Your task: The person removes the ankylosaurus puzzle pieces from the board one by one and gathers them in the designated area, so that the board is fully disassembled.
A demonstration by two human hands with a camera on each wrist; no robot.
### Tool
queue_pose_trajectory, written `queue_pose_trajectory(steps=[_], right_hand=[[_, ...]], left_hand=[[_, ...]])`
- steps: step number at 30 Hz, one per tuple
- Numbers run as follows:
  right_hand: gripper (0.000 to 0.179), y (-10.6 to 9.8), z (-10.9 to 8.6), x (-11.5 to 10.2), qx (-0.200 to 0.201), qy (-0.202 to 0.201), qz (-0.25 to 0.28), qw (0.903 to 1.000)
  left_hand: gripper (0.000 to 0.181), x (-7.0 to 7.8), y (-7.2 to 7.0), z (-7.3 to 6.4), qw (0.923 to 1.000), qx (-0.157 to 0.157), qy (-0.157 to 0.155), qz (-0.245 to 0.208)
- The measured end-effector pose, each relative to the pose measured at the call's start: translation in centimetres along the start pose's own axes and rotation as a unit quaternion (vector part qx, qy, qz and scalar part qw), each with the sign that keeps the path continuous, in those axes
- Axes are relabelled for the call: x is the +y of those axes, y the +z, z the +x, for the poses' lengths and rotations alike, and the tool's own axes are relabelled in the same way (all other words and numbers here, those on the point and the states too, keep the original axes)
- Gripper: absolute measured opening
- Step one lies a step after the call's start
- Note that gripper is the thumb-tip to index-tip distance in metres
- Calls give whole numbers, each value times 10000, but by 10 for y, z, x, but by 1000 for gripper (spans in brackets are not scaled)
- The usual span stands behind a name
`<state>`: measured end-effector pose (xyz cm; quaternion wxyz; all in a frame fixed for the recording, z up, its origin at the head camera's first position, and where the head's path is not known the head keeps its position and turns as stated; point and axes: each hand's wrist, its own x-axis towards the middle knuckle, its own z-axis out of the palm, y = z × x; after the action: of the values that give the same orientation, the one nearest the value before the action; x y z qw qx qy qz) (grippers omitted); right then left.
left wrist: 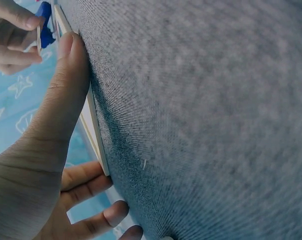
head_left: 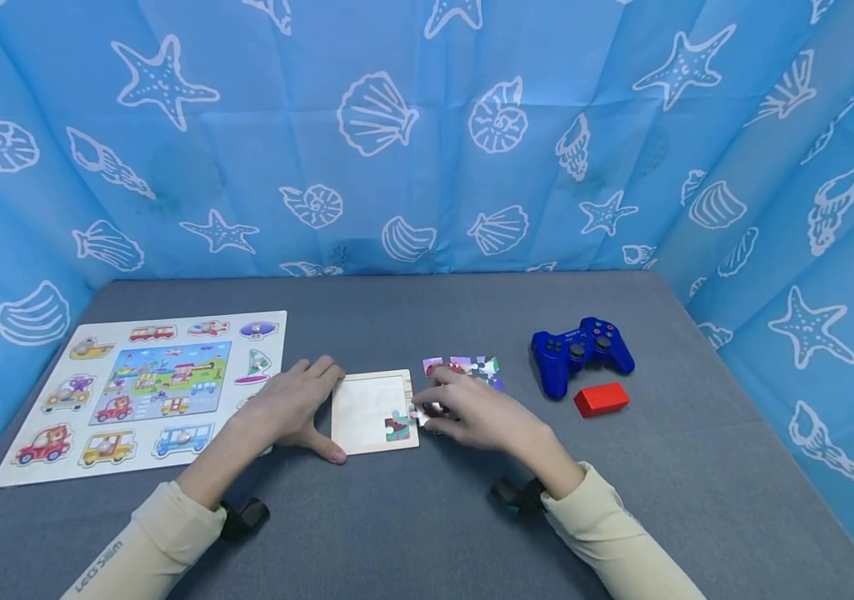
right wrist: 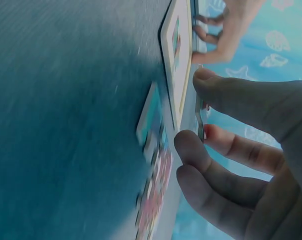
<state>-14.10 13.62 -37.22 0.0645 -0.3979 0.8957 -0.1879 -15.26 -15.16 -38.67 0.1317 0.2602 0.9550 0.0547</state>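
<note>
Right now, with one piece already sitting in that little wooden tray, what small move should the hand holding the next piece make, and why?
Probably carry the jigsaw piece a little leftward over the puzzle tray and lower it beside the placed piece. The right hand pinches it just off the tray's right edge, the left hand steadies the tray, and most of the tray shows bare wood.

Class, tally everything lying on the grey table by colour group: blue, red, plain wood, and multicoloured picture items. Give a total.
Blue: 1, the blue game controller
Red: 1, the red rectangular block
Plain wood: 1, the small wooden puzzle tray
Multicoloured: 2, the large vehicle puzzle board; the loose jigsaw pieces cluster
Total: 5
</note>
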Motion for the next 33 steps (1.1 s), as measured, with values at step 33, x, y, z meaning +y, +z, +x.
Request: queue_pose_trajectory(steps=[33], right_hand=[[33, -2, -41, 28, -370, 1212, -116, 9919]], left_hand=[[114, 1, 0, 0, 10000, -8, -23, 38]])
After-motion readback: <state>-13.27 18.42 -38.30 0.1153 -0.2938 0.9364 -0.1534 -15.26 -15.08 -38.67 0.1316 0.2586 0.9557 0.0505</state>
